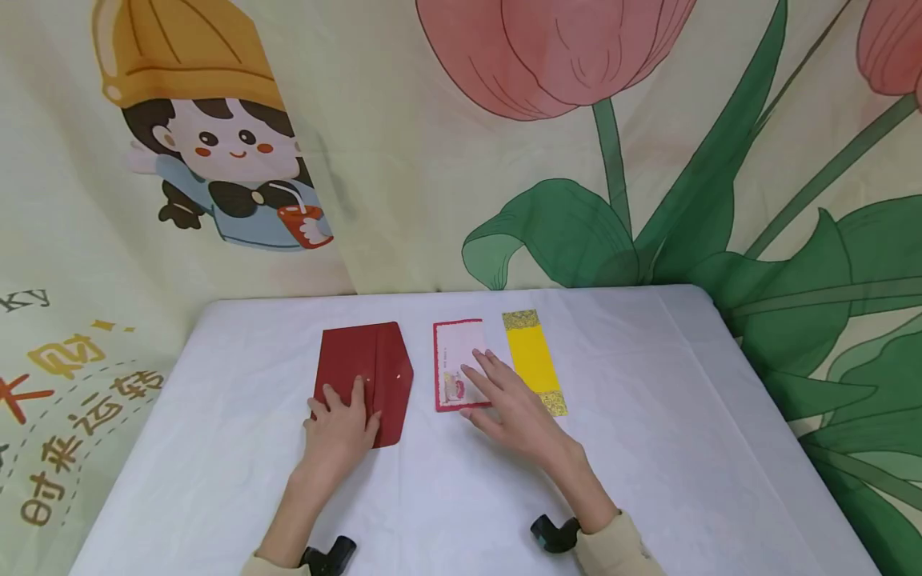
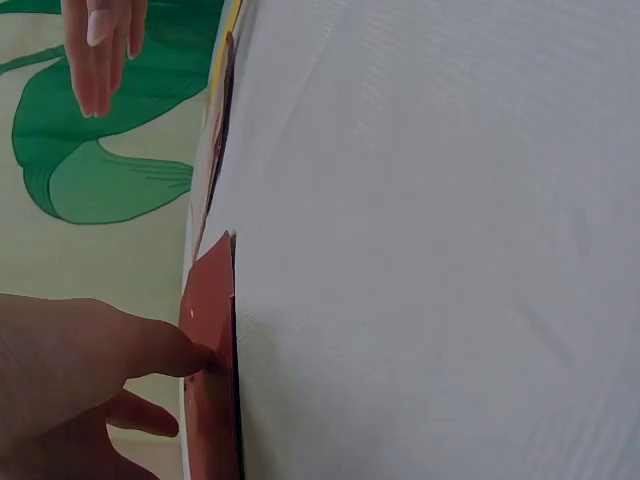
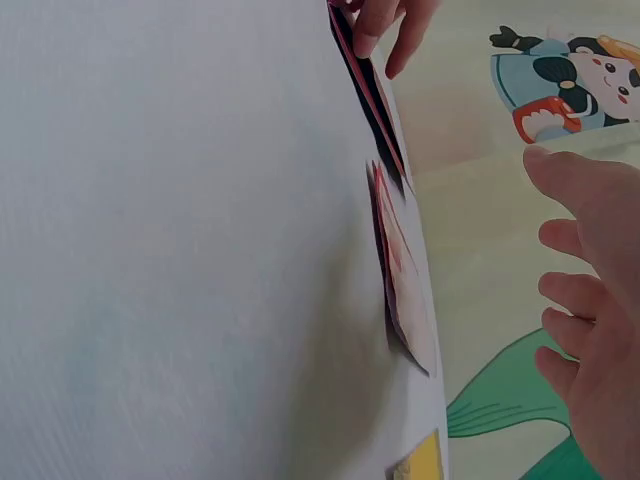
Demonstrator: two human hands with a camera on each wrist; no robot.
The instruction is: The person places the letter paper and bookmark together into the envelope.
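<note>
A dark red envelope [image 1: 349,348] with a pointed flap on its right side lies at the left of the table. My left hand [image 1: 337,432] rests on its lower part with fingers spread; in the left wrist view the thumb touches the red envelope [image 2: 210,300]. In the middle lies a white card with a red border [image 1: 454,344]. Above its right side hovers my right hand [image 1: 522,412], fingers extended and holding nothing. The right wrist view shows a gap between this hand [image 3: 600,300] and the card [image 3: 400,275]. Part of the card is hidden by the fingers.
Right of the card lies a yellow strip [image 1: 531,348] with patterned gold ends, partly behind the right hand. A white cloth covers the table [image 1: 648,360]. A printed curtain [image 1: 389,160] with flowers and a cartoon figure hangs behind the table's far edge.
</note>
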